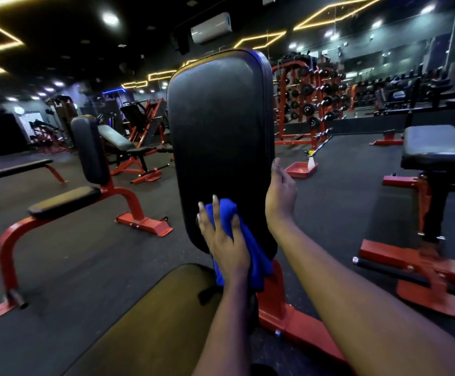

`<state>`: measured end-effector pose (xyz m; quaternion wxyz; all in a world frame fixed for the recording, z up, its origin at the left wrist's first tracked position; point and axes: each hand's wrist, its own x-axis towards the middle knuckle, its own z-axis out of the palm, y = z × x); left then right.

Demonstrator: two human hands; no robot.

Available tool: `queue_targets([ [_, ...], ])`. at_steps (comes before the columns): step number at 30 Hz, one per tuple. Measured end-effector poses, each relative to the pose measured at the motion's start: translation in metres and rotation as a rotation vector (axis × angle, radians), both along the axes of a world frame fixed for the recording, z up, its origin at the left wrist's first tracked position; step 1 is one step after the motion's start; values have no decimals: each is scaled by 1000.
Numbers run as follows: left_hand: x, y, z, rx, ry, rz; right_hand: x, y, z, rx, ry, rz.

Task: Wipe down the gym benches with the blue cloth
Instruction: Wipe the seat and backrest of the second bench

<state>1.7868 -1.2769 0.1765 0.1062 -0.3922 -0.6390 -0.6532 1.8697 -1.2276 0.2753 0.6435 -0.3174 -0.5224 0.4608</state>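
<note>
Head: L grip (225,242) clutches blue cloth (257,260) on bench pad (221,118); R grip (280,195) flat, empty; dark floor (85,253).

Upright black backrest (221,126), red frame (271,302). Person's left hand (225,240) presses bunched blue cloth (229,213) to its lower part, thumb hooked round the cloth. Their right hand (280,191), fingers straight, lies against the pad's right edge. Beyond, on the floor (343,185): red tray (301,170) with spray bottle (311,160).

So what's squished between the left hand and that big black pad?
The blue cloth: the left hand holds it against the bench's upright pad, as the head view shows.
</note>
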Motion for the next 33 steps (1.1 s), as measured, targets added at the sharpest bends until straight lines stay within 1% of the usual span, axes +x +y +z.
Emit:
queue_targets([
  [3,-12,-5,-8,-51,-74,-12,-1,-3,0,27,-17,-36],
  [4,-15,-3,-1,-69,-98,3,-2,-2,0,36,-29,-71],
  [8,-15,4,24,-94,-305,32,-9,1,-2,69,-66,-264],
  [10,-22,10,23,-56,-298,53,-12,5,-5,83,-57,-335],
  [15,-40,17,22,-12,-311,87,-12,7,-7,116,-67,-369],
  [21,-68,14,36,-38,-377,123,-10,1,-4,114,-54,-368],
  [26,-114,15,31,-79,-567,100,-11,-2,-3,103,-41,-360],
  [28,-97,12,26,-59,-549,112,-14,0,-4,97,-26,-358],
  [31,-37,3,18,-29,-416,109,-15,0,-5,90,-22,-360],
  [33,-11,-1,10,-47,-364,75,-15,-1,-5,103,-26,-367],
])
